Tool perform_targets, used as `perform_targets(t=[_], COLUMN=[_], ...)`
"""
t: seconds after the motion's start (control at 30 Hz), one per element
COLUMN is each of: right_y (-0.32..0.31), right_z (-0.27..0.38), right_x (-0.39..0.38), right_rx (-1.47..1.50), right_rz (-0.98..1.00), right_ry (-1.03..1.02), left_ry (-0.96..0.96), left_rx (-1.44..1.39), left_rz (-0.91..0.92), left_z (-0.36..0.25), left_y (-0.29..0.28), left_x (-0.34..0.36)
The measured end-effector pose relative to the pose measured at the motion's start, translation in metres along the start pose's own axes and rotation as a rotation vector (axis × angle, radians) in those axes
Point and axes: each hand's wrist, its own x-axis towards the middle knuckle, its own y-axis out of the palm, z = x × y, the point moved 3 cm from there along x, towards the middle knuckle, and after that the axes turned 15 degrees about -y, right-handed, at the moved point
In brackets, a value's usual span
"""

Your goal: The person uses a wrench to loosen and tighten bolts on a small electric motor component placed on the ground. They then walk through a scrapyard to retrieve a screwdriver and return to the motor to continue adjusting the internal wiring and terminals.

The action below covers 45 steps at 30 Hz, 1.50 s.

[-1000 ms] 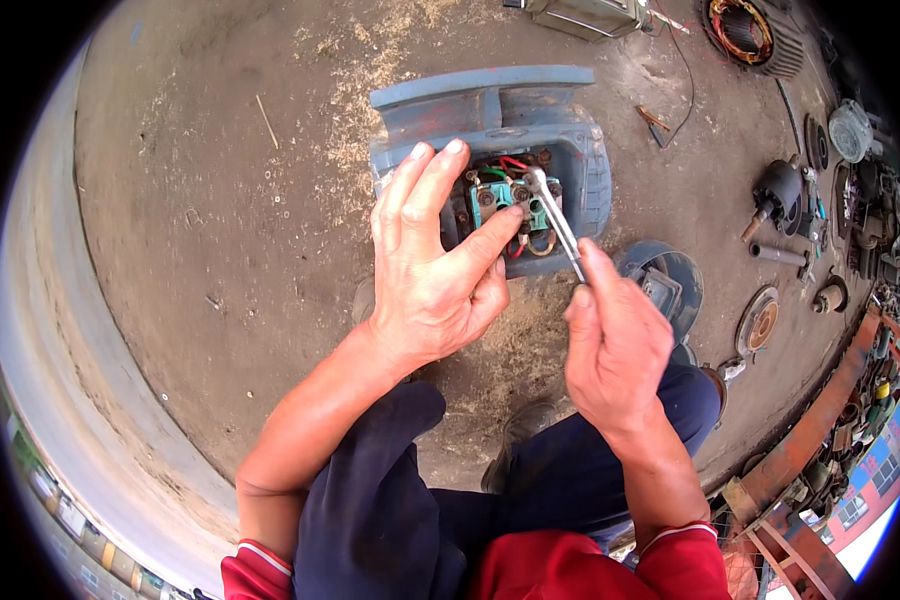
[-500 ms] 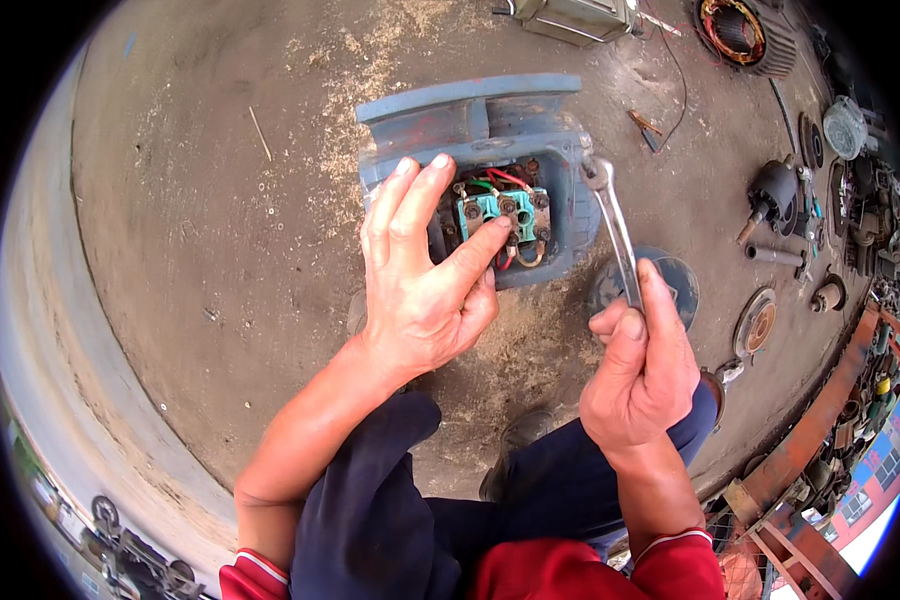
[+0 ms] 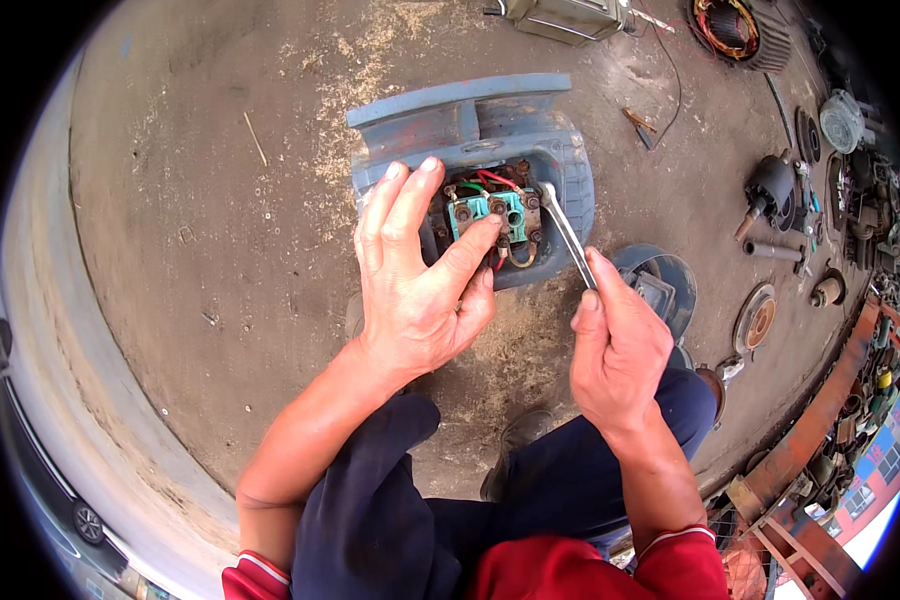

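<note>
A blue-grey electric motor point(image 3: 576, 150) lies on the ground in front of me, its terminal box uncovered. Inside sits a teal terminal block point(image 3: 463, 228) with dark studs and nuts, and red and green wires run to it. My left hand point(image 3: 405, 280) rests over the box's left side with its fingers stretched out, and one digit touches the block near its middle stud. In my right hand point(image 3: 620, 350) is a silver wrench point(image 3: 573, 243), gripped by its lower end. The wrench's head is at the block's upper right stud; whether it fits around the nut I cannot tell.
A grey bucket point(image 3: 683, 285) with something inside stands beyond my right hand. Farther right lie a round metal flange point(image 3: 757, 318), a dark rotor part point(image 3: 770, 187) and a short pipe point(image 3: 773, 251). A motor stator with copper windings point(image 3: 770, 40) is at the upper right.
My right hand has moved left and brought the wrench's head from the box's outer edge to the terminal block. My left hand stays over the box. A car now shows at the lower left.
</note>
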Motion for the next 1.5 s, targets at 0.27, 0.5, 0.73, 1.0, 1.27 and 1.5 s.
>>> perform_targets(t=[0.27, 0.5, 0.73, 1.0, 1.27, 1.5], right_y=[-0.015, -0.013, -0.003, -0.010, -0.011, -0.001], right_z=[0.002, 0.003, -0.003, -0.001, 0.005, 0.006], right_x=[-0.005, 0.001, -0.003, -0.002, -0.025, -0.023], right_rx=[-0.009, 0.013, 0.019, 0.010, 0.030, 0.007], right_rz=[-0.268, -0.259, -0.110, -0.135, -0.273, -0.203], right_ry=[-0.016, -0.031, -0.024, -0.051, 0.066, 0.012], left_ry=[0.015, 0.100, 0.080, 0.083, 0.104, 0.095], left_rx=[0.022, 0.156, 0.127, 0.086, 0.071, -0.021], left_rz=[-0.010, 0.080, 0.080, 0.037, 0.045, -0.031], left_z=[-0.002, -0.021, -0.017, -0.016, -0.015, 0.000], left_y=[0.001, 0.006, 0.009, 0.012, 0.012, 0.007], left_x=[0.002, 0.009, 0.000, 0.003, 0.008, -0.009])
